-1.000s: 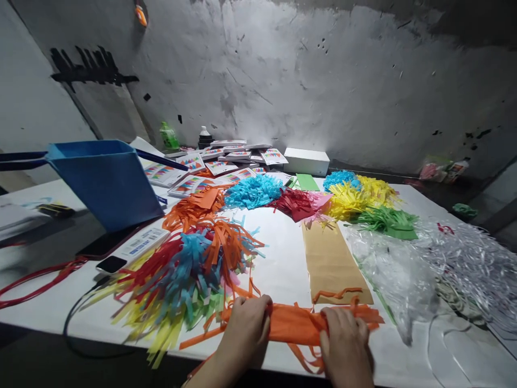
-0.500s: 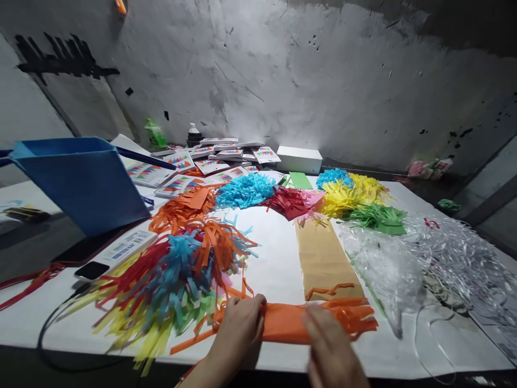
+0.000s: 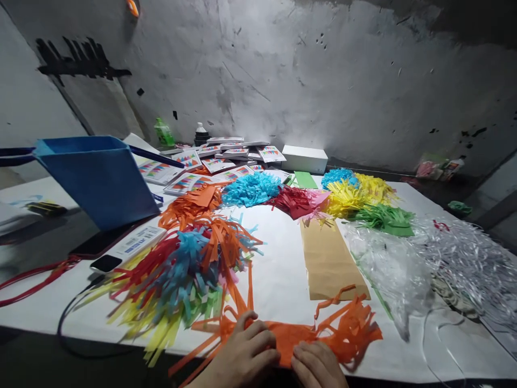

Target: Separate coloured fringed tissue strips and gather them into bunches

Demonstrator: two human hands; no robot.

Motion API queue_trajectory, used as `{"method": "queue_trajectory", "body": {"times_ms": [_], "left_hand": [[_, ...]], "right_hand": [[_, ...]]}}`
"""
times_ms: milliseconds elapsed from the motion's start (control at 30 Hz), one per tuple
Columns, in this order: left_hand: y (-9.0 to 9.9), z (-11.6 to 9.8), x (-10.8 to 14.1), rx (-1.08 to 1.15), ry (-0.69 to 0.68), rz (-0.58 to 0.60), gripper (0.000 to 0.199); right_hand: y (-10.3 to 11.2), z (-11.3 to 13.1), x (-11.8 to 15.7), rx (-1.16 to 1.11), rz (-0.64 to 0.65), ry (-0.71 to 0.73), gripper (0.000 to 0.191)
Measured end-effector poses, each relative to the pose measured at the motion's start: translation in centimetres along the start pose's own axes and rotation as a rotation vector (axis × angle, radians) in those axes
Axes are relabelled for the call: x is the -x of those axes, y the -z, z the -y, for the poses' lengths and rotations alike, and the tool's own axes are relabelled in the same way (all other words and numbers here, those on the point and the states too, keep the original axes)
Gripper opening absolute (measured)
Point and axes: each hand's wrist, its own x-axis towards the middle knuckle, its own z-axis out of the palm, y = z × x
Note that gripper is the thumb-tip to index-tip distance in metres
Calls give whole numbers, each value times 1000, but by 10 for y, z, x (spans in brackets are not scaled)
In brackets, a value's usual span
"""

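A fringed orange tissue-paper tassel (image 3: 288, 333) lies across the front edge of the table, its uncut band in the middle and cut strips at both ends. My left hand (image 3: 250, 350) is closed on the left part of the band, fingers bent over the paper. Close to its right, my right hand (image 3: 317, 364) grips the near edge of the band with curled fingers; its thumb is hidden. The right-hand fringe (image 3: 351, 331) lies bunched and loose. Beyond it is a brown paper sheet (image 3: 333, 258), with an orange strand over its near end.
Left of the hands lies a pile of mixed coloured tassels (image 3: 189, 269). Blue (image 3: 252, 188), red (image 3: 293, 201), yellow (image 3: 345, 195) and green tassels (image 3: 385, 218) lie farther back. A blue bag (image 3: 99, 186) stands left; clear plastic (image 3: 391, 269) and silver tinsel (image 3: 464, 258) lie right.
My right hand has moved down from the middle of the orange band to its near edge. The band has shifted toward me, and its right fringe is more bunched.
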Motion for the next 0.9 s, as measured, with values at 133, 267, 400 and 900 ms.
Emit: {"method": "queue_trajectory", "body": {"times_ms": [133, 267, 400, 900], "left_hand": [[-4, 1, 8, 61, 55, -54, 26], [0, -1, 4, 45, 75, -23, 21], [-4, 0, 5, 28, 100, -55, 32], [-7, 12, -15, -164, 329, -72, 15]], "right_hand": [[2, 1, -6, -53, -13, -70, 16], [3, 3, -13, -137, -30, -142, 15], [5, 6, -13, -103, -20, -149, 15], [-6, -2, -45, 41, 105, -400, 24]]}}
